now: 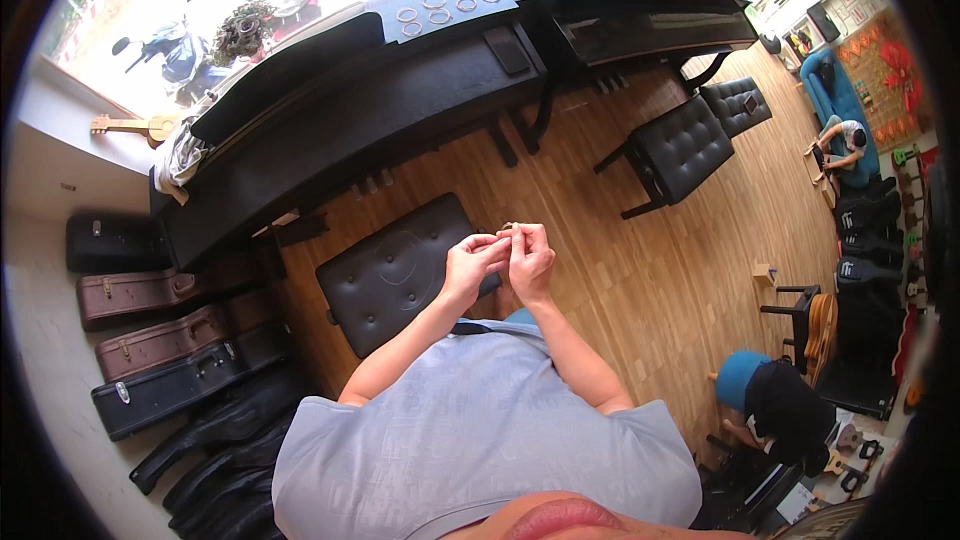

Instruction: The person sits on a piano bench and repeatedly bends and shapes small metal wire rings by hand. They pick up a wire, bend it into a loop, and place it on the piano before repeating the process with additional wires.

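My left hand [474, 267] and my right hand [531, 262] meet in front of my chest, fingertips pinched together. Between them shows a tiny brownish bit [508, 227], too small to name. Below and left of my hands is a black tufted bench [365, 290], with a thin curved line, like a loose loop of string, on its seat. Farther off, several thin round coils [466, 5] lie on a blue-grey sheet [420, 32] on top of a black piano [350, 110].
A flat dark rectangle [507, 50] lies on the piano. Instrument cases [165, 340] line the left wall, near a small guitar [135, 127]. Right stand black tufted benches [680, 150]. One person [790, 410] bends at lower right; another [850, 138] sits by a blue sofa [822, 90].
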`<state>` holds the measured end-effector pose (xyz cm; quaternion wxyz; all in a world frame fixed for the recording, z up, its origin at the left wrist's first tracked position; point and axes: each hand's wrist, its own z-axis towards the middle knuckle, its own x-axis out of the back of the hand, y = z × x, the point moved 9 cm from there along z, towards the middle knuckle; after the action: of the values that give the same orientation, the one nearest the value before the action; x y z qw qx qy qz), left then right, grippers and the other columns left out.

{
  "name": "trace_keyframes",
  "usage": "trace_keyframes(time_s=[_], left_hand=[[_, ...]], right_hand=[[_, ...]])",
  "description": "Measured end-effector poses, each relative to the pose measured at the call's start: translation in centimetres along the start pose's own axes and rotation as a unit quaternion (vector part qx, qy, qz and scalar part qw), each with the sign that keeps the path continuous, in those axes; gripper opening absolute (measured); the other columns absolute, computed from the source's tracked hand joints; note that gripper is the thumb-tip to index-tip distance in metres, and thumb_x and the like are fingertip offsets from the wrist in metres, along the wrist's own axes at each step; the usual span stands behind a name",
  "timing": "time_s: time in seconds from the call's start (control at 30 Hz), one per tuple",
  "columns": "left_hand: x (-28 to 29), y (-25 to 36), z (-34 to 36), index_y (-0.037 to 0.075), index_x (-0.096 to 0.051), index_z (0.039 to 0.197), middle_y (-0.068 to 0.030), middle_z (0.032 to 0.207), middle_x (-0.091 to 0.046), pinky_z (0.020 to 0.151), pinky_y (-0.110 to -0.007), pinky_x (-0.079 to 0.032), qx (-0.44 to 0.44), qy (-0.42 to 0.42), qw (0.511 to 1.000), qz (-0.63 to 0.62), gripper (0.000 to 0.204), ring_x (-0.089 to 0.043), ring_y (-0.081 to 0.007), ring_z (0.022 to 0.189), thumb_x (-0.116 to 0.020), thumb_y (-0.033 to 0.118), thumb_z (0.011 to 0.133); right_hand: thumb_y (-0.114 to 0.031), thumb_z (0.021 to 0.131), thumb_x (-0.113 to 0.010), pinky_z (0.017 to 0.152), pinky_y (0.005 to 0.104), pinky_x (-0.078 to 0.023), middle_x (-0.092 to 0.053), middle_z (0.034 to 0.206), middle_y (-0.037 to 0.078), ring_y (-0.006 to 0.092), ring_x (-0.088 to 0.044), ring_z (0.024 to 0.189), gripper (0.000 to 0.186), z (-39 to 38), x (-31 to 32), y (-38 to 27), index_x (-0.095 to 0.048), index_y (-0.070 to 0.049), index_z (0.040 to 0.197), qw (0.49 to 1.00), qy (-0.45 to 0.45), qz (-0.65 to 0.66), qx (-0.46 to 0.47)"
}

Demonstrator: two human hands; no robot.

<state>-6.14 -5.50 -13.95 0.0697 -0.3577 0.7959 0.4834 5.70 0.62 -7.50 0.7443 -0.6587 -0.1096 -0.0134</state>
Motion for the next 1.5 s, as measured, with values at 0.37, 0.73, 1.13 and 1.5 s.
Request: trace_keyframes(time_s=[0.37, 0.73, 1.13, 1.5], left_hand=[[0.7, -4.1, 0.2, 0.006, -0.064, 0.114, -0.006, 0.11, -0.07, 0.093, -0.033, -0.056, 0.146, -0.036, 0.983, -0.107, 0.022, -0.068, -0.0172, 0.106, -0.069, 0.016, 0.096], [-0.3, -3.5, 0.9, 0.01, -0.058, 0.103, 0.0008, 0.099, -0.066, 0.08, -0.026, -0.048, 0.073, -0.103, 0.982, -0.142, 0.013, -0.06, -0.0089, 0.091, -0.066, 0.019, 0.098], [-0.8, -2.9, 1.1, 0.014, -0.056, 0.112, 0.0016, 0.098, -0.064, 0.077, -0.025, -0.048, 0.069, -0.137, 0.953, -0.26, 0.018, -0.061, -0.0101, 0.09, -0.064, 0.008, 0.097], [-0.1, -1.0, 2.1, 0.002, -0.058, 0.111, -0.0026, 0.095, -0.066, 0.082, -0.025, -0.054, -0.092, -0.08, 0.992, 0.029, 0.03, -0.064, -0.0102, 0.091, -0.077, 0.002, 0.087]], right_hand=[[-0.007, 0.1, -0.059, 0.067, 0.0332, -0.058, -0.073, 0.084, 0.014, 0.0253, -0.074, 0.077, 0.005, 0.0, -0.3, 1.0, -0.059, -0.002, 0.099, 0.999, -0.021, -0.015, 0.024], [-0.013, 0.098, -0.066, 0.064, 0.0235, -0.053, -0.066, 0.09, 0.004, 0.008, -0.062, 0.074, 0.011, 0.3, -0.6, 6.0, -0.064, -0.002, 0.097, 0.983, -0.002, 0.114, -0.147], [-0.013, 0.099, -0.065, 0.066, 0.0231, -0.052, -0.066, 0.088, 0.002, 0.0074, -0.061, 0.073, 0.01, -0.3, -1.5, 7.0, -0.065, -0.003, 0.101, 0.959, -0.014, 0.195, -0.204], [-0.016, 0.097, -0.069, 0.066, 0.0232, -0.049, -0.069, 0.087, 0.001, 0.0064, -0.06, 0.075, 0.015, -0.2, -0.7, 9.2, -0.069, -0.002, 0.103, 0.957, -0.01, 0.188, -0.219]])
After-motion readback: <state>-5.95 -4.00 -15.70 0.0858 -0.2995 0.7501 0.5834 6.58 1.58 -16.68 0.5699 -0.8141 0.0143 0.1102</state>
